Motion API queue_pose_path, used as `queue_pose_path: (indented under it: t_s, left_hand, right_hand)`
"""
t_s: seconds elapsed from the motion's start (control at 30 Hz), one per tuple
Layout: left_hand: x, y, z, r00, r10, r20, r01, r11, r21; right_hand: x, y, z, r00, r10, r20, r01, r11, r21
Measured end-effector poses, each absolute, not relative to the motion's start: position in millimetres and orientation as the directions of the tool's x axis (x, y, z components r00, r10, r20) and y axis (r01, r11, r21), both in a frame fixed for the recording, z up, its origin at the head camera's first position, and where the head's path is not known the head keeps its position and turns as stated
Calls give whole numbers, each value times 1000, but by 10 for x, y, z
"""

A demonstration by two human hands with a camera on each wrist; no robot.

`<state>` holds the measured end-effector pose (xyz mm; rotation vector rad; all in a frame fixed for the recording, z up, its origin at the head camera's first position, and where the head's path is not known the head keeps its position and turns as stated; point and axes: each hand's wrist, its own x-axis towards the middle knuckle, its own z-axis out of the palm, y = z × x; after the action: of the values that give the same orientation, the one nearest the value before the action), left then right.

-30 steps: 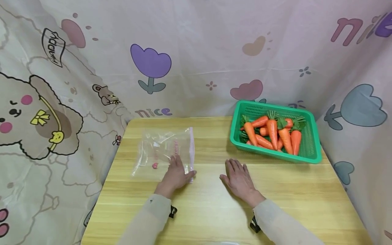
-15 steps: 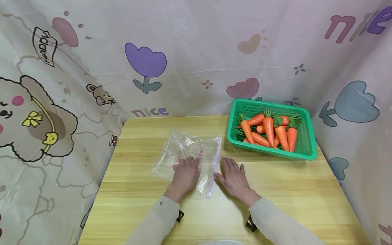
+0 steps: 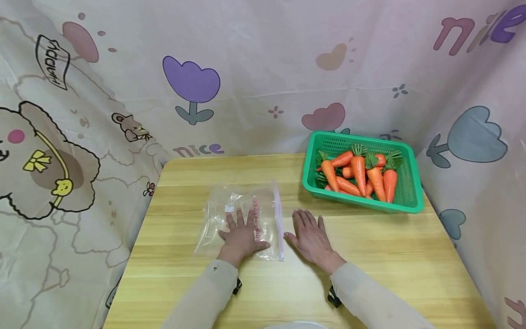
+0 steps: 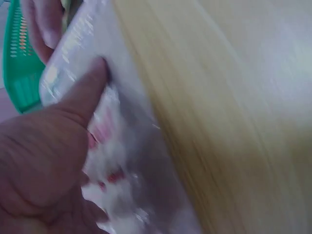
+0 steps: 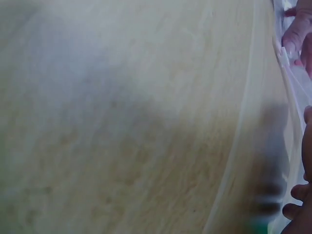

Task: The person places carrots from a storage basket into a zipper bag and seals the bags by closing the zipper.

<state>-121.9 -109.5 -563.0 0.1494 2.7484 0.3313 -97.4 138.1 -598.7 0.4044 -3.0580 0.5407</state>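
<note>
A clear plastic zip bag (image 3: 218,219) with pink print lies flat on the wooden table, its pinkish zip edge toward the right. My left hand (image 3: 240,240) rests on the bag, fingers spread and straight, thumb pointing at the zip edge; in the left wrist view the left hand (image 4: 44,151) covers part of the pink print. Just right of the zip edge, my right hand (image 3: 312,240) lies palm down on the table with straight fingers, holding nothing. In the right wrist view only part of the right hand (image 5: 304,156) shows at the right edge.
A green plastic basket (image 3: 365,206) of several orange carrots (image 3: 359,176) with green tops stands at the back right. Part of a white round thing (image 3: 296,325) shows at the table's front edge. Printed curtains (image 3: 255,55) hang behind and beside the table (image 3: 172,283).
The bag slid right and crumpled under my left hand, then came back left somewhat and now lies flatter. My left fingers have spread. The right hand stays on the table; the view shifted slightly.
</note>
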Motion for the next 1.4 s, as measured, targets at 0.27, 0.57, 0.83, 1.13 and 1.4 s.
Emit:
queue_pose_path:
  t_s: [0.27, 0.57, 0.83, 1.13, 1.4]
  left_hand:
    - [-1080, -998, -5487, -917, 64, -393, -12, 982, 189]
    - [-1065, -939, -5515, -935, 133, -328, 84, 983, 161]
    - [-1071, -890, -5513, -950, 165, -265, 99, 964, 246]
    - [-1115, -756, -5460, -979, 193, -59, 177, 961, 214]
    - [-1280, -402, -5475, -953, 289, 92, 297, 950, 95]
  right_hand:
    - [-1006, 1370, -6012, -968, -243, 59, -249, 916, -316]
    - [-954, 1315, -6034, -960, -278, 43, -278, 912, -302]
    - [-934, 1333, -6056, -961, -271, 63, -277, 916, -291]
    - [-941, 1348, -6058, -955, -271, 123, -296, 909, -294]
    - [-953, 1332, -6048, -954, -249, 165, -289, 911, -295]
